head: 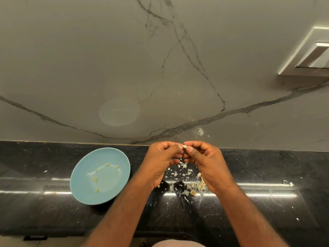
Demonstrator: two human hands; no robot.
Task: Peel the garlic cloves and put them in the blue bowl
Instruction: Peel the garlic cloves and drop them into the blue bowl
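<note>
Head view: my left hand (161, 163) and right hand (206, 163) both pinch one small pale garlic clove (185, 146) between thumbs and fingertips, above the glossy black stone desk (267, 166), right of the shallow round blue bowl (83, 193). I judge the job partway: a handful of peeled yellowish cloves (107, 164) lie in the bowl, while a little heap of unpeeled cloves (200, 186) waits under my right hand among scattered papery white skin flakes (178, 173). Only the clove's whitish tip shows, so I cannot tell how much skin remains.
</note>
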